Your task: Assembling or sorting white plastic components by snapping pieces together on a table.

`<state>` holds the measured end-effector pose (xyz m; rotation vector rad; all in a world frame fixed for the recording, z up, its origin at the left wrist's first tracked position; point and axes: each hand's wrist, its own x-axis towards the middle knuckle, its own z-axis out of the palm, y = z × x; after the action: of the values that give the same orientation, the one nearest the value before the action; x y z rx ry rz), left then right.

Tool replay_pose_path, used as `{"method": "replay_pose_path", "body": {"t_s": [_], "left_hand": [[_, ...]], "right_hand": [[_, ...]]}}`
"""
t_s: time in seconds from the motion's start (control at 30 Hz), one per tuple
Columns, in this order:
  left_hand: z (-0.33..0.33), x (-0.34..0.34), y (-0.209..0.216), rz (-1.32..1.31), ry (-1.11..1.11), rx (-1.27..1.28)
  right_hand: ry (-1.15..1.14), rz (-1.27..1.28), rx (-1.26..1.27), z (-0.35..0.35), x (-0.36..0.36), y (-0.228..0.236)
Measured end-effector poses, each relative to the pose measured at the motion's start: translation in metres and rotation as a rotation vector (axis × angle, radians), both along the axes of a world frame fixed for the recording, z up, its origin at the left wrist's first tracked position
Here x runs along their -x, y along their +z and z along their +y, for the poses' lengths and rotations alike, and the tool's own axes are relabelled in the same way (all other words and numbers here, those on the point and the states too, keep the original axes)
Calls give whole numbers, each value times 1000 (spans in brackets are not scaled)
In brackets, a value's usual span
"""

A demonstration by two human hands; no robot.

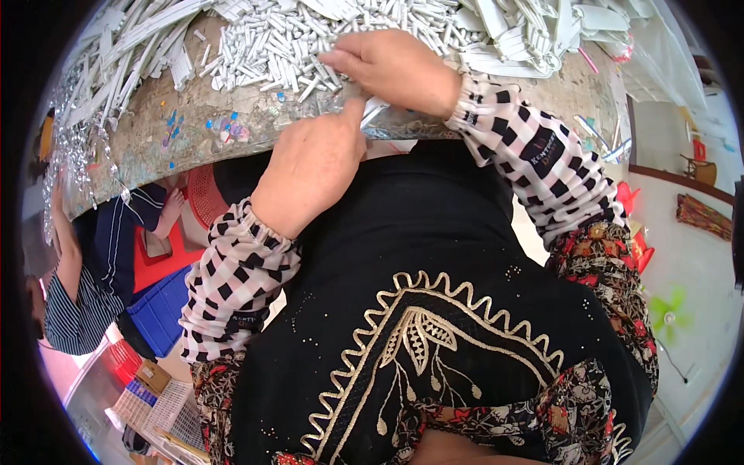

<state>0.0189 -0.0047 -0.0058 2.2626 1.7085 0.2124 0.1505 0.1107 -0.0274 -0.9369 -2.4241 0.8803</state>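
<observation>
A heap of small white plastic pegs lies along the far side of the worktable. Over its near right edge is my right hand, fingers pointing left and slightly apart, with no peg visible between them. Closer to me, my left hand is held palm down at the table's front edge, index finger stretched toward the right hand. Its other fingers are curled under and hidden, so what they hold cannot be made out. A narrow white strip shows between the two hands.
Long flat white plastic parts are piled at the far left, more white pieces at the far right. Silver tinsel hangs off the table's left edge. Another person is at the left, near a blue crate.
</observation>
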Motion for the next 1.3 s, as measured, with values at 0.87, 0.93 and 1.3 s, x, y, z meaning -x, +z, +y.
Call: {"method": "replay_pose_path", "body": {"t_s": [0.87,0.93,1.3], "left_hand": [[44,-83,26,-1972,118,512],[48,-102,29,-1983,168,718],[76,-62,6,-1386,139,956]], "right_hand": [[-190,585,877,-117,-121,26],[-308,510,834,-125,-142,34],[-1123,73,-304,-106,-280,83]]}}
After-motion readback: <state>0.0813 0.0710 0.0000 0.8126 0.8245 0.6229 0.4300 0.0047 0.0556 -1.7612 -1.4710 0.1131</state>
